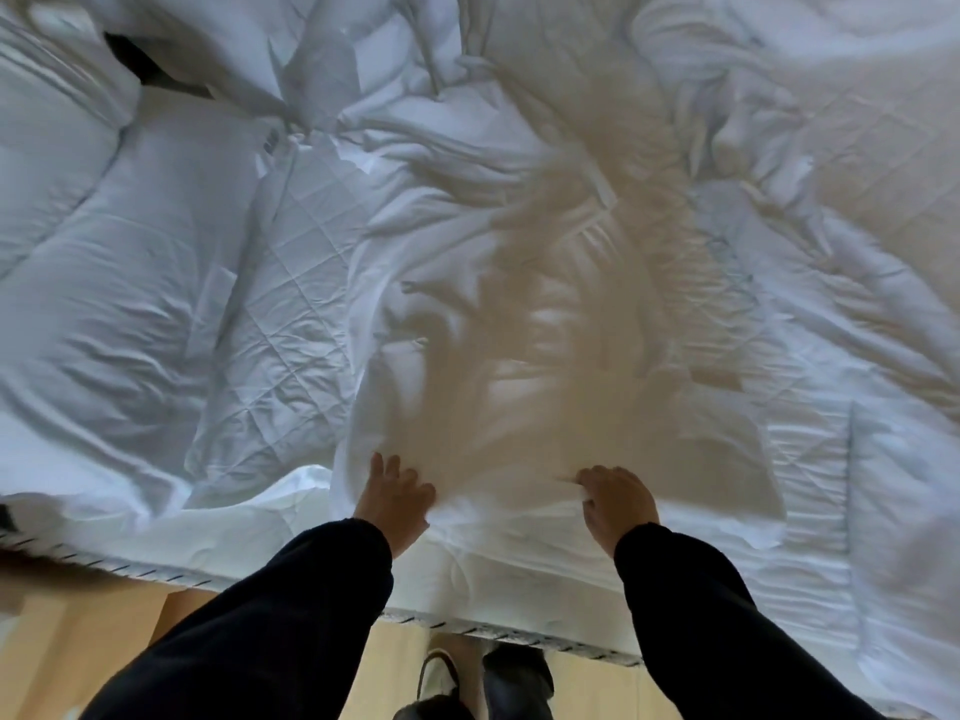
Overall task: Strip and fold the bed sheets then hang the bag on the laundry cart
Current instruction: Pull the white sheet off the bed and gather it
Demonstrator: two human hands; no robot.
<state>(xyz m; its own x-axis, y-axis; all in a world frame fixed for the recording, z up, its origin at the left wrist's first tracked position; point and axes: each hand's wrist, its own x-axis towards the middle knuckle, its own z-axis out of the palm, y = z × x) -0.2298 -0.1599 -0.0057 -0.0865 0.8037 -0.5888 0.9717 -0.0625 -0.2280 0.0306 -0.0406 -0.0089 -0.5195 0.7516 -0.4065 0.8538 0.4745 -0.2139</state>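
1. Bed (545,615): fills nearly the whole view. Its near edge runs across the bottom, directly in front of the person.

2. Sheet (493,387): a white sheet, loose and heavily creased, lies in a band down the middle of the bed over a quilted pad (291,304). Its long axis runs from the near edge toward the far edge, pointing away from the person. Its near end reaches the near edge between the 2 hands. Parts of the cloth are motion-blurred.

3. Handling, judged: the sheet looks light, limp and without stiffness. It should bunch, drag and snag on the pad instead of sliding as 1 piece. Take hold along the near hem, hands well apart, so the cloth stays spread for folding; a grip in mid-cloth would only gather a wad.

4. Right hand (615,498): at the near edge, fingers (589,483) curled into the sheet, pinching a fold; creases radiate from the grip.

5. Left hand (395,493): at the near edge, near the sheet's left border. Its fingers (387,467) lie fairly straight on the cloth. Whether the thumb traps a fold beneath cannot be told.
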